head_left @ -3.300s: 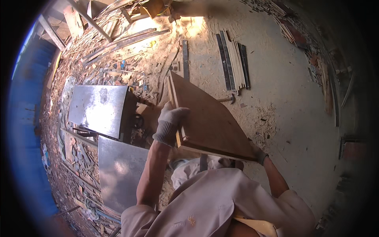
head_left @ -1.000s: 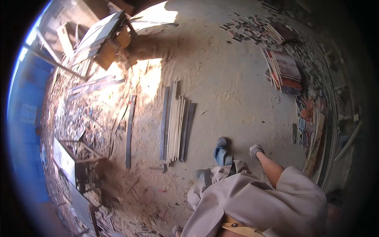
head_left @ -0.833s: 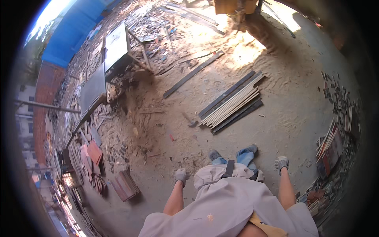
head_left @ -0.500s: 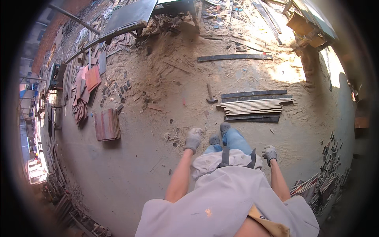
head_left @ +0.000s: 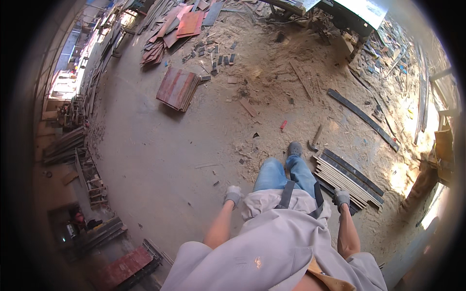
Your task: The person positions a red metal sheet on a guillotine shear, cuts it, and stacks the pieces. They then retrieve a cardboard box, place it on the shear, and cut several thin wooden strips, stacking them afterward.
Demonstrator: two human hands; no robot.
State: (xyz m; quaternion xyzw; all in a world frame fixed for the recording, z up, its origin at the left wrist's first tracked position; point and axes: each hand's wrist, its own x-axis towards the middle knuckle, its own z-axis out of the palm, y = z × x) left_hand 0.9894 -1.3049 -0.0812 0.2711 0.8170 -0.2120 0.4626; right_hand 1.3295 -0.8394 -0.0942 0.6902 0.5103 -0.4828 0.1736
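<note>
My left hand, in a grey-white work glove, hangs beside my left thigh with its fingers curled in. Nothing shows in it, and bare floor lies below. My right hand, gloved the same way, hangs by my right hip. Its fingers are curled too, and no held thing shows. In this view it overlaps the near edge of a stack of pale and dark wooden strips on the floor, though I cannot see it touching them. A hammer with a wooden handle lies just beyond the strips.
A stack of reddish boards stands on the floor ahead to the left. Loose reddish panels lie heaped farther off. One long dark strip lies on the sawdust at right. A metal-topped bench stands at the far side.
My view has turned left, so the floor things have swung to the right and the board stack is nearer the middle. My left hand has drawn back toward my body.
</note>
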